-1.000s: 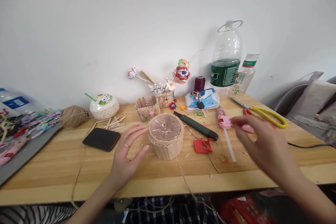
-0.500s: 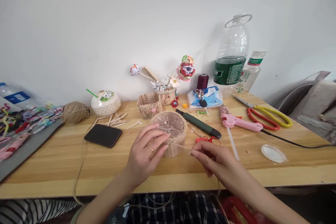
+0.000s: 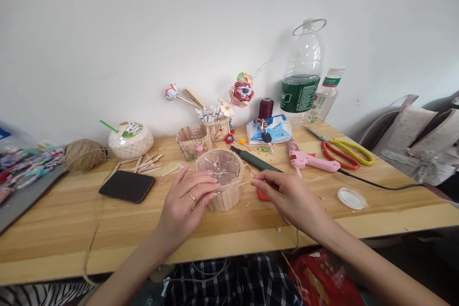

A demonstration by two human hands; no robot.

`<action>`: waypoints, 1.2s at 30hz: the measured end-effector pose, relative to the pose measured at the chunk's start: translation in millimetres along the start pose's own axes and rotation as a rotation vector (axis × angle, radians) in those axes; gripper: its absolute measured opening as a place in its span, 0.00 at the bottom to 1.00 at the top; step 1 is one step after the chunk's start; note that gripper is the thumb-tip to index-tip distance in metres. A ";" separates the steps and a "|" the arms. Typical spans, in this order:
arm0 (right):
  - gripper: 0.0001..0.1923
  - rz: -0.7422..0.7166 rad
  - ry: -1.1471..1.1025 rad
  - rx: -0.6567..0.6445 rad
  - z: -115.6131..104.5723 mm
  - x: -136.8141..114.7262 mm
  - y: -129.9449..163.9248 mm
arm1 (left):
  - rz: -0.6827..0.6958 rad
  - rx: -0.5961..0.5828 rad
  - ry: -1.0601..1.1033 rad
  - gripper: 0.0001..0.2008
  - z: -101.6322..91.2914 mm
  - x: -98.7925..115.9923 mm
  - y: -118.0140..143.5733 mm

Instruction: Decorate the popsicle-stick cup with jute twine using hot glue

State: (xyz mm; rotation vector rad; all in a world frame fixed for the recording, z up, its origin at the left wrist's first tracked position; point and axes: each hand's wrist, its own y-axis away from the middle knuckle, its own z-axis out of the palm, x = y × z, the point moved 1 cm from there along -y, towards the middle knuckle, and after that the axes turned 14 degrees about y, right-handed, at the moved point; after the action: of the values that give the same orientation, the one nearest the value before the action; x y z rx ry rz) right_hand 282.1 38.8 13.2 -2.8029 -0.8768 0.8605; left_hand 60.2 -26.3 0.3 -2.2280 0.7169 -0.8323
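Observation:
A round stick-covered basket (image 3: 228,198) stands on the table, with clear plastic showing inside and twine around its rim. My left hand (image 3: 190,196), wearing a ring, rests at the basket's left rim, thumb and fingers closed on the edge. My right hand (image 3: 283,193) pinches a strand of twine (image 3: 244,184) to the right of the basket. That strand runs taut and almost level from the rim to my right fingertips. Partly hidden under my right hand is a red object (image 3: 262,195).
A green cutter (image 3: 254,159) lies behind the basket. To the right are a pink glue gun (image 3: 311,161), scissors (image 3: 349,152) and a clear lid (image 3: 352,198). On the left lie a phone (image 3: 127,186), wooden sticks (image 3: 145,165) and a twine ball (image 3: 84,154). A stick box (image 3: 193,142) stands behind.
The view has swung a little to the right. My right hand has risen with the twine, which now runs flatter, and covers more of the red object. My left hand stays at the basket's rim.

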 end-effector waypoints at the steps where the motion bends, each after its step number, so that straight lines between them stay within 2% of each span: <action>1: 0.16 -0.004 0.014 0.013 -0.5 0.4 -1.3 | -0.009 -0.003 0.004 0.09 -0.5 0.1 -0.5; 9: 0.10 0.025 0.145 0.049 0.8 6.9 -20.4 | -0.062 -0.047 0.077 0.07 -4.5 -3.3 -5.0; 11: 0.12 0.002 0.123 0.020 0.3 8.7 -27.5 | -0.073 -0.061 0.103 0.07 -6.2 -4.3 -6.1; 15: 0.24 -0.091 0.027 -0.126 -6.2 12.7 -44.6 | -0.120 -0.091 0.159 0.05 -9.8 -5.3 -8.8; 18: 0.31 -0.231 0.021 -0.185 -12.9 14.8 -58.0 | -0.160 -0.115 0.212 0.04 -13.9 -7.5 -11.0; 22: 0.27 -0.453 0.094 -0.175 -10.6 14.6 -67.8 | -0.177 -0.169 0.227 0.04 -24.4 -17.5 -14.8; 26: 0.23 -0.419 0.064 -0.109 5.6 11.6 -65.2 | -0.169 -0.213 0.248 0.05 -36.0 -34.5 -16.0; 28: 0.24 -0.380 0.014 -0.059 13.7 9.1 -62.1 | -0.177 -0.197 0.259 0.06 -39.9 -41.5 -12.8; 31: 0.26 -0.385 -0.018 0.033 21.7 4.6 -59.0 | -0.245 -0.087 0.239 0.09 -41.8 -45.1 -2.3; 34: 0.28 -0.391 -0.030 0.054 25.4 -1.0 -57.1 | -0.417 0.036 0.269 0.22 -35.5 -40.5 12.3; 36: 0.28 -0.361 -0.037 0.050 27.1 -5.9 -54.8 | -0.559 0.060 0.402 0.32 -24.7 -35.0 21.2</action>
State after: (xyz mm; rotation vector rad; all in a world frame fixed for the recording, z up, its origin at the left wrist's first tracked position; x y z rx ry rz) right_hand 236.0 78.8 6.2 -2.4782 -1.2934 0.8619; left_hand 14.3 -25.8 -13.1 -2.2551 0.2209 -1.5812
